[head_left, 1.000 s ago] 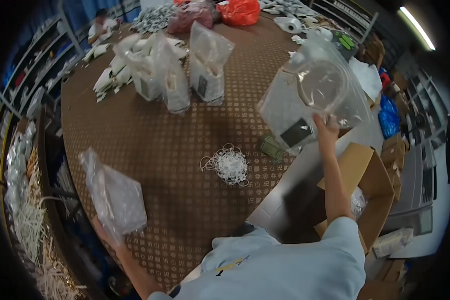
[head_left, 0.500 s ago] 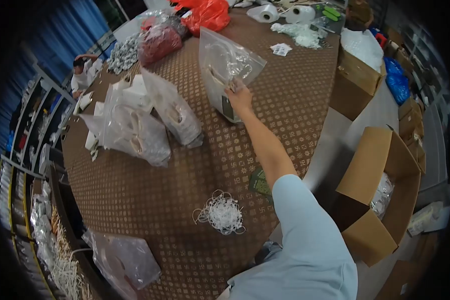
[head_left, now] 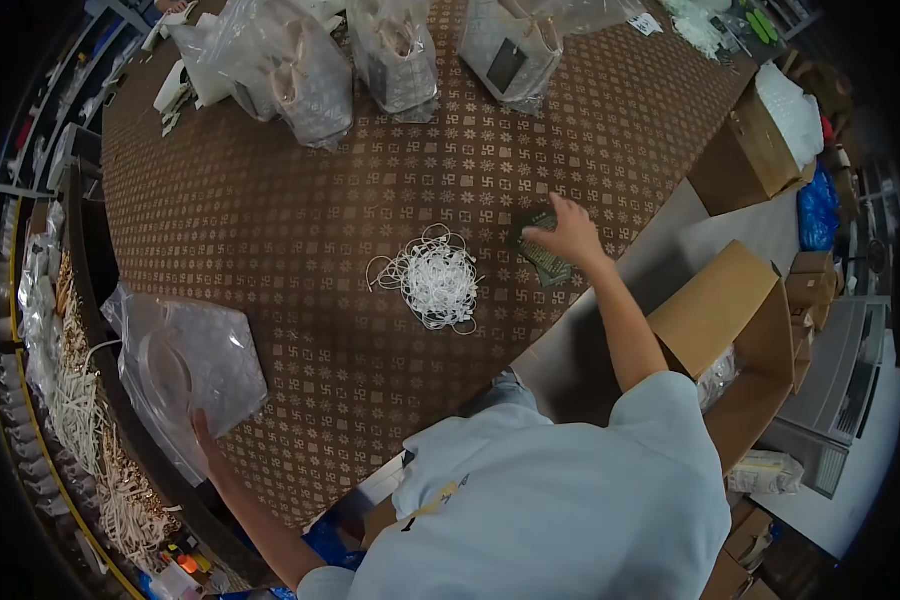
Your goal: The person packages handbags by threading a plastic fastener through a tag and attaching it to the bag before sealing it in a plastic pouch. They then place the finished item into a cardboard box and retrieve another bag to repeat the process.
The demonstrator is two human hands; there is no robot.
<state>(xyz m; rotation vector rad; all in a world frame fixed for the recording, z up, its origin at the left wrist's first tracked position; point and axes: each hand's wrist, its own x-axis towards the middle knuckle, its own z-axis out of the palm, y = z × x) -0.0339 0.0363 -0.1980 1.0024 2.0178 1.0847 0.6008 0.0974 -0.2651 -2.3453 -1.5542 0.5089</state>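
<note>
At the table's right edge, my right hand [head_left: 573, 237] hovers with fingers spread over a few dark green printed cards [head_left: 548, 268], partly covering them. My left hand [head_left: 202, 436] has its fingers stretched out at the near edge of a clear plastic bag [head_left: 215, 345]. That bag lies flat on the left and has a pale handbag with a curved strap inside. Between both hands sits a tangled pile of white tag strings [head_left: 438, 285]. Toward the back stand bagged handbags: one with a dark tag [head_left: 507, 65], another [head_left: 398, 65] in the middle, and one [head_left: 313, 85] further left.
A brown patterned cloth [head_left: 320, 240] covers the table. Open cardboard boxes [head_left: 720, 300] stand beyond its right edge, one topped with white wrap [head_left: 788, 115]. Along the left edge, a trough holds bundles of pale straps [head_left: 85, 420]. A person's hand [head_left: 170, 5] shows at the far left.
My right hand has let go of the bagged handbag at the back and come nearer, over the green cards. My left hand has entered at the lower left. The view has tilted down.
</note>
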